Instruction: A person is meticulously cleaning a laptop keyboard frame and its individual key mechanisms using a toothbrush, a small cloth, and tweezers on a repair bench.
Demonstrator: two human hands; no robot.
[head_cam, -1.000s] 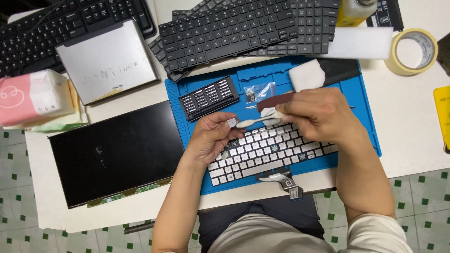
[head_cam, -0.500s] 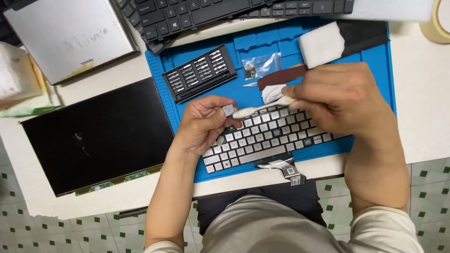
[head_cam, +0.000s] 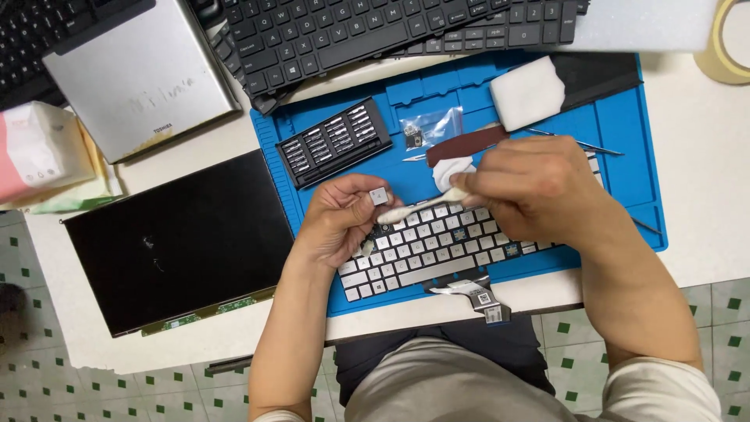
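Keycap (head_cam: 379, 196) is pinched between your left hand's (head_cam: 341, 219) thumb and fingertips, held just above the top-left corner of the silver keyboard (head_cam: 437, 248). Your right hand (head_cam: 535, 187) has its fingers closed narrow around a cotton swab (head_cam: 414, 209), and the swab's tip sits right next to the keycap, touching or nearly so, can't tell which. A little white wipe (head_cam: 451, 172) peeks out just behind your right fingers.

The keyboard lies along the near edge of the blue repair mat (head_cam: 625, 133), with its ribbon cable (head_cam: 473, 293) hanging over that edge toward your lap. Further back on the mat you've got the screwdriver bit set (head_cam: 334, 142) near the left edge, a small clear bag of parts (head_cam: 428, 129) in the middle and a white foam block (head_cam: 527, 92) toward the far edge. Off the mat's left edge a black laptop screen panel (head_cam: 180, 242) lies flat on the desk (head_cam: 703, 203).
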